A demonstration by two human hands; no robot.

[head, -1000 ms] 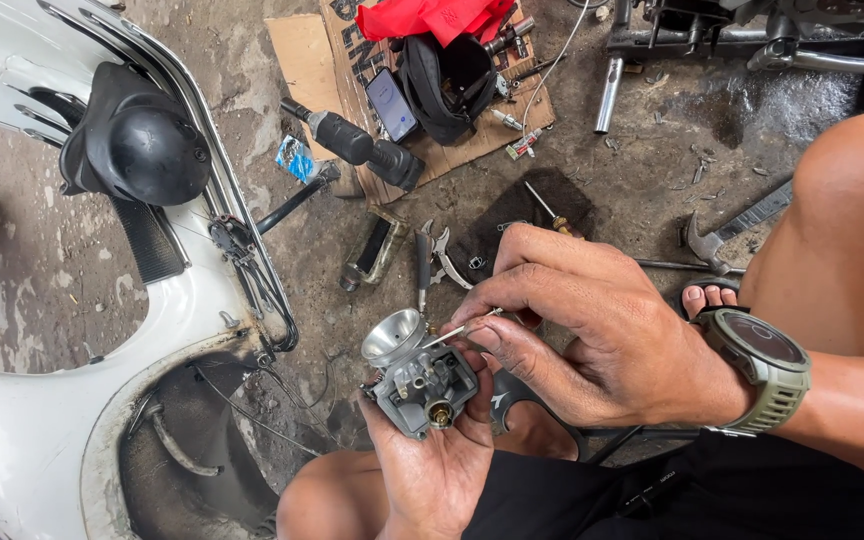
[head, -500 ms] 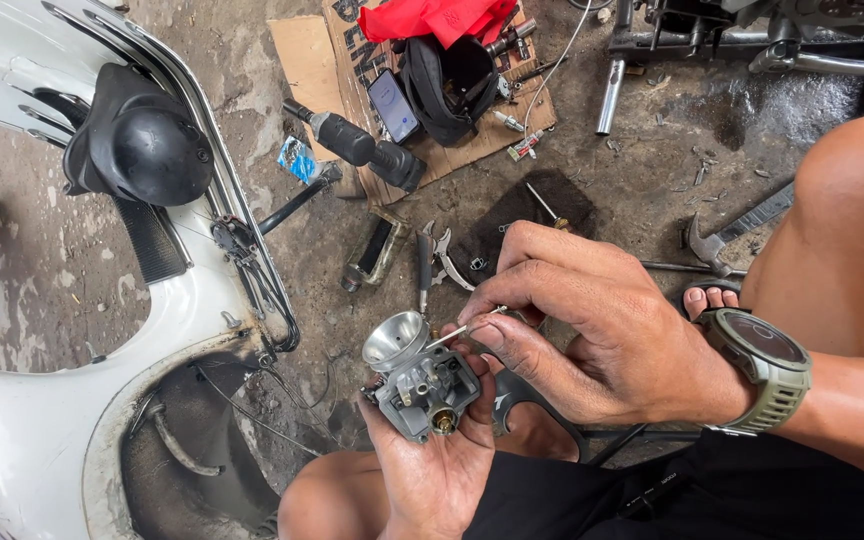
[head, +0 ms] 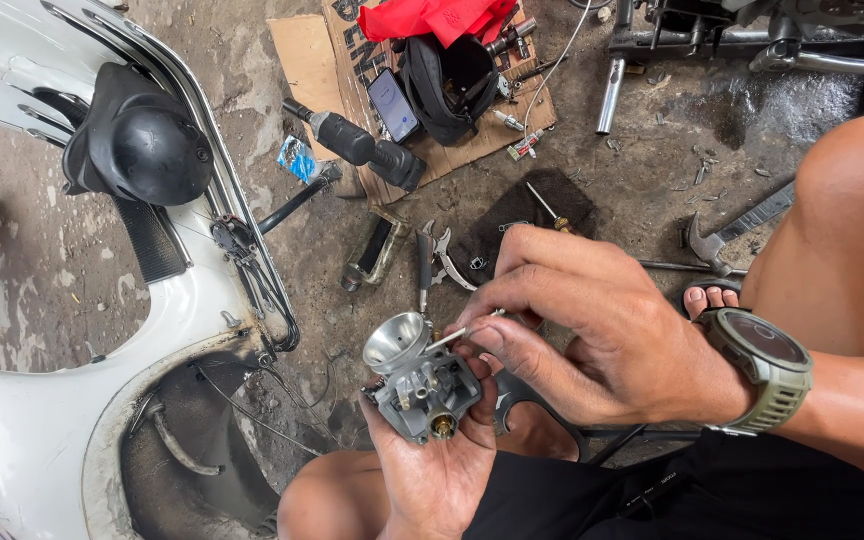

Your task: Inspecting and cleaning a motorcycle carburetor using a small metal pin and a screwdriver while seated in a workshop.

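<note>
Right now, head view, person crouched over concrete floor (head: pixel 652 170):

L hand: left hand (head: pixel 442 470) palm up, fingers curled round a small grey metal carburetor (head: pixel 417 375), grasping it from below, approx. above the knee.
Carb: upright-ish, shiny funnel mouth toward top left, brass fitting (head: pixel 442 425) facing camera (lower end).
R hand: right hand (head: pixel 592 330) comes in from the right, thumb and forefinger pinching a thin metal rod (head: pixel 457 335); rod tip sits at the carb's top edge, just beside the funnel.
Wrist: olive-strap watch (head: pixel 764 365) on the right one.
Floor nr hands: pliers (head: pixel 437 262) and a small dark rectangular part (head: pixel 374 250) just beyond the carb; screwdriver (head: pixel 549 212) on a dark patch.
Further back: cardboard (head: pixel 312 50) w/ phone (head: pixel 392 105), black bag (head: pixel 452 85), red cloth (head: pixel 432 18).
Left side: white scooter body (head: pixel 12 420), black horn cover (head: pixel 137 145).
</note>
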